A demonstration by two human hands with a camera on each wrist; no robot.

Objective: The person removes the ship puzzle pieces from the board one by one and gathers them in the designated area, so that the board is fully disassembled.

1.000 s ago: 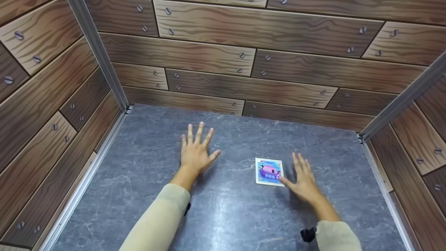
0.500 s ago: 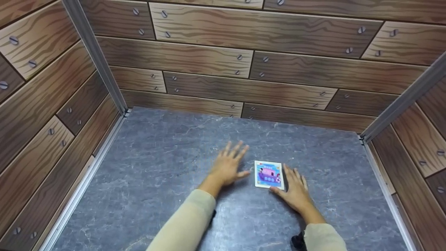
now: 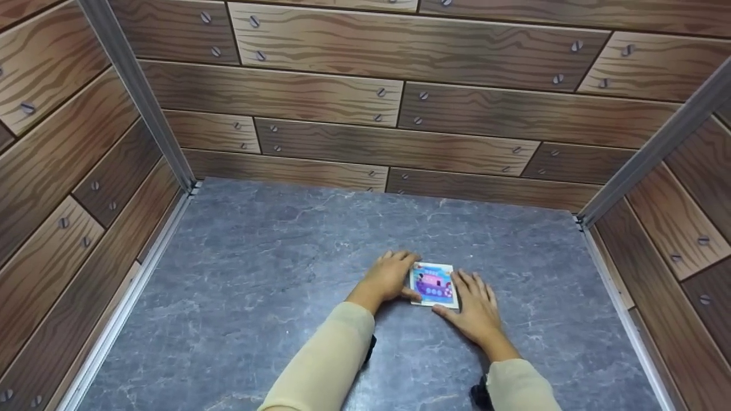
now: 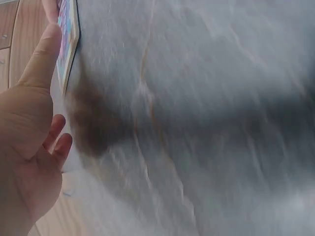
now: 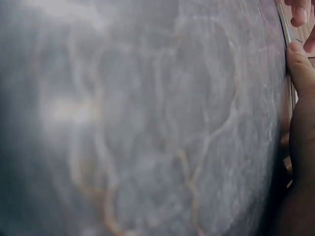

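Closely, hands [image 3: 388, 278] [image 3: 475, 311] flank the card [image 3: 436, 285] along its edges, tabletop [image 3: 268, 257] spreading around.

Here your left hand [image 3: 389, 277] and right hand [image 3: 475, 305] bracket the picture card [image 3: 434, 283] on the grey surface [image 3: 245, 285], apparently touching it.

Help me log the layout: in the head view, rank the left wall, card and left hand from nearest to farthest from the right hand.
1. Card: between the hands, beside the right hand.
2. Left hand: at the card's left side.
3. Left wall: well past the left hand.
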